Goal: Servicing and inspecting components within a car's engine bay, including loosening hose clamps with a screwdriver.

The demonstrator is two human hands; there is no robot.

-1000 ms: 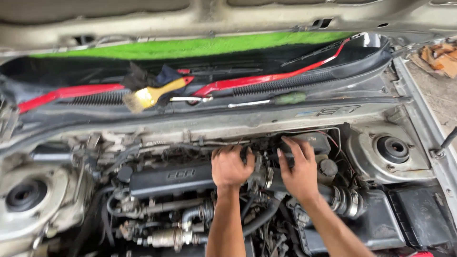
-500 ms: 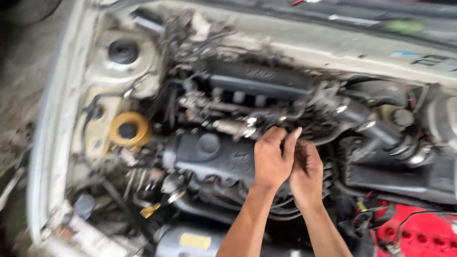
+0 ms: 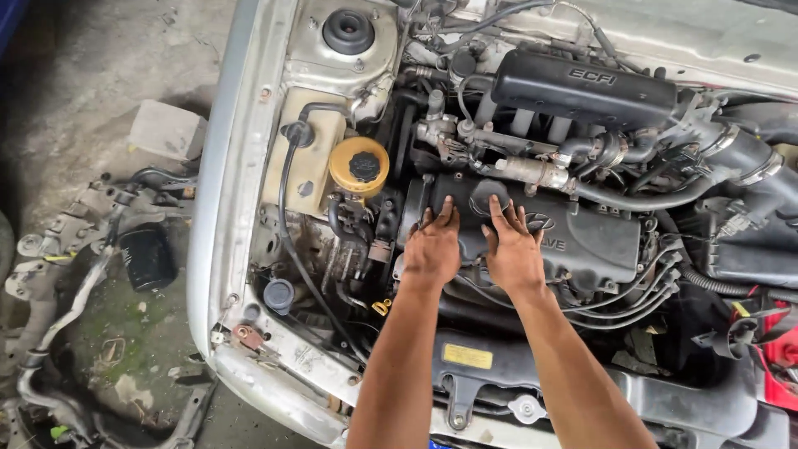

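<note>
Valve cover [image 3: 573, 237], dark ribbed plastic and dusty, sits mid engine bay, just right of the yellow reservoir cap [image 3: 359, 166]. Left hand [image 3: 432, 245] and right hand [image 3: 511, 249] press flat on it, fingers spread, gripping nothing.

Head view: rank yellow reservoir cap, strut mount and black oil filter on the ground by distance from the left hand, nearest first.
From the left hand, flat on the black engine cover:
1. Yellow reservoir cap, up and to its left, inside the bay.
2. Strut mount, far corner of the bay, top of frame.
3. Black oil filter, outside the car, on the ground at left.
</note>
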